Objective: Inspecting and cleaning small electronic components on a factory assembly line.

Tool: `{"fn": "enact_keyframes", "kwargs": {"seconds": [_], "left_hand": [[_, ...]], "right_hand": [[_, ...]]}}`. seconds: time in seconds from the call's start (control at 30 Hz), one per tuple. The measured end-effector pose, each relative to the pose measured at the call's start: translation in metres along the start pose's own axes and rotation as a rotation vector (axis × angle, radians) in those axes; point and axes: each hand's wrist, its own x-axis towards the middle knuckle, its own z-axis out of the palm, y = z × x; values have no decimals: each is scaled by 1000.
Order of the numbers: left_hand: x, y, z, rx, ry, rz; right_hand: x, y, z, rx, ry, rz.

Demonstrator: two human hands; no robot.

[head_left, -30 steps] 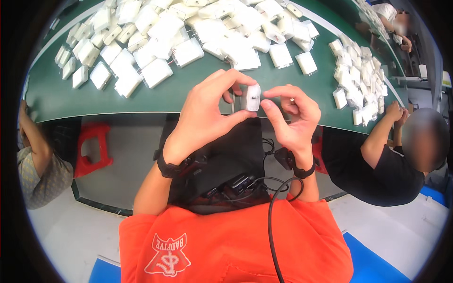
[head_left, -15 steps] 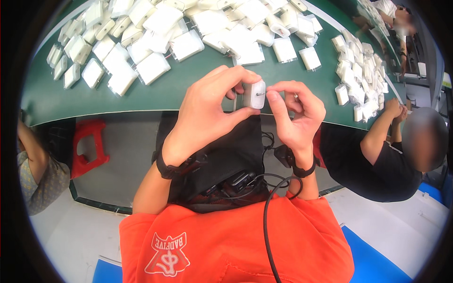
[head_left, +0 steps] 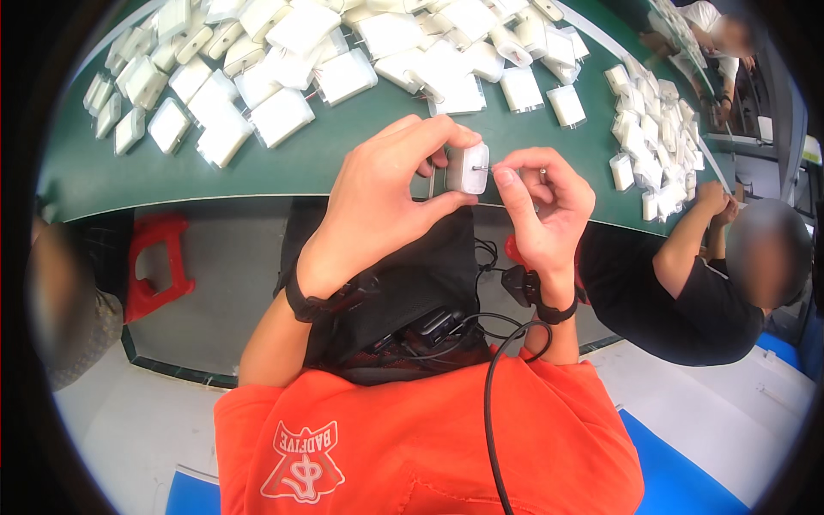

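My left hand point(head_left: 378, 193) grips a small white square adapter point(head_left: 468, 167) between thumb and fingers, just over the near edge of the green table point(head_left: 343, 150). My right hand point(head_left: 541, 202) pinches at the adapter's right face, thumb and forefinger on a small metal pin there. Both wrists wear black bands. A black pouch lies in my lap below the hands.
Several white adapters point(head_left: 283, 116) lie heaped across the far table, with smaller white ones point(head_left: 652, 146) along the right side. A person in black point(head_left: 712, 275) sits at my right. A red stool point(head_left: 154, 266) stands at the left, and another person's arm point(head_left: 60, 309) shows beside it.
The view has shifted slightly, and both hands with the adapter have stayed together; my right fingers have closed in on the adapter's right face.
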Motion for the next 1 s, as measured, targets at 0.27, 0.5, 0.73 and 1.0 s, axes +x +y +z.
{"fn": "enact_keyframes", "kwargs": {"seconds": [0.27,0.5,0.73,1.0], "left_hand": [[0,-1,1,-14,2,0],[0,-1,2,-15,18,13],[-1,-3,3,-5,26,26],[1,2,8,47,107,4]], "right_hand": [[1,-5,-2,-116,13,-8],[-2,-16,-1,-181,80,-120],[-5,-17,6,-232,74,-198],[-5,-16,16,-224,39,-227]]}}
